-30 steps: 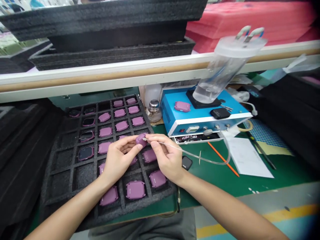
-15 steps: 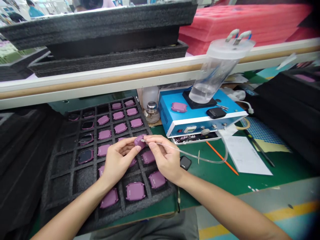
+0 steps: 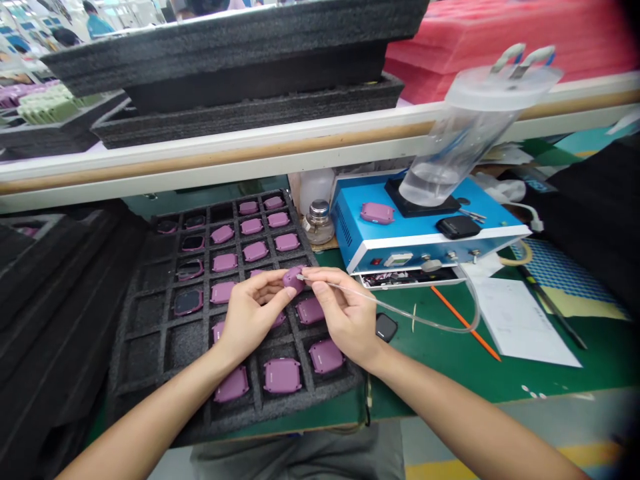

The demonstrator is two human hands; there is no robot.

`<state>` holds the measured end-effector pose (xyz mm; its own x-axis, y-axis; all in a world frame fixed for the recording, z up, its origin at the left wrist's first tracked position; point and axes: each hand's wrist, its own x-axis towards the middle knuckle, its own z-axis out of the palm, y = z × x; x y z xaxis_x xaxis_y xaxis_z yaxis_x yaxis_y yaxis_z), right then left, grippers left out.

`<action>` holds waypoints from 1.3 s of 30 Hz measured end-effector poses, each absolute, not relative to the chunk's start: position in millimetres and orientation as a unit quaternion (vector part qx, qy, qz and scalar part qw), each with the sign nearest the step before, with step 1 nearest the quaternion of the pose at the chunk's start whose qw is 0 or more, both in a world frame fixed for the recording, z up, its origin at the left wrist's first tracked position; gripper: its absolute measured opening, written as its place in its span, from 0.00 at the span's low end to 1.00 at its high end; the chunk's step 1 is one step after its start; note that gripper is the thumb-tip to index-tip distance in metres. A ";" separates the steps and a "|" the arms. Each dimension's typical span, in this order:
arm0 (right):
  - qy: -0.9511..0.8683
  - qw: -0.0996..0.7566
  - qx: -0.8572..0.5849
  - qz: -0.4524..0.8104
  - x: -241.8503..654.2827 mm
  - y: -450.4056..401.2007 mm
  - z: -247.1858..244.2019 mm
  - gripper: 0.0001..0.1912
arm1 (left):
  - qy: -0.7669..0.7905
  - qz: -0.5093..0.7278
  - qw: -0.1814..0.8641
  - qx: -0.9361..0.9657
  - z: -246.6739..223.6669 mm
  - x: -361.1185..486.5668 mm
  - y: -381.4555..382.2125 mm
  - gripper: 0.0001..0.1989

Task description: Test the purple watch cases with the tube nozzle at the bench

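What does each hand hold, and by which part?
Left hand: a purple device, by its edges. Right hand: a thin clear tube, near its tip.

The left hand [image 3: 249, 320] and right hand [image 3: 347, 320] are bare and slim-fingered, with no gloves, rings or tape on them. The fingernails [image 3: 291, 291] are trimmed short. The left forearm [image 3: 150, 407] and right forearm [image 3: 465, 420] are also bare, with no sleeve showing anywhere along them. Below, at the bottom edge of the view, plain grey cloth [image 3: 297, 453] covers the person's lap.
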<state>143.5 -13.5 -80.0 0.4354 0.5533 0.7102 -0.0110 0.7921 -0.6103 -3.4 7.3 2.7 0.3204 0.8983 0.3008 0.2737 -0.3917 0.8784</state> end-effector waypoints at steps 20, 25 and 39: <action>-0.502 0.802 -0.274 0.171 143.7 -13.0 -79.7 0.07 | 0.407 0.416 0.374 0.722 3.1 -4.2 7.1 0.19; -0.501 0.801 -0.278 0.173 143.3 -12.4 -78.1 0.07 | 0.406 0.417 0.368 0.725 3.9 -4.2 8.2 0.19; -0.503 0.801 -0.278 0.170 144.6 -12.6 -74.2 0.07 | 0.403 0.417 0.362 0.729 4.2 -4.1 9.3 0.19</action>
<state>144.6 -12.6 -74.2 0.4366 0.5518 0.7105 0.0069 0.7877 -0.6160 -4.1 9.3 4.2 0.3269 0.8906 0.3161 0.2861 -0.4121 0.8651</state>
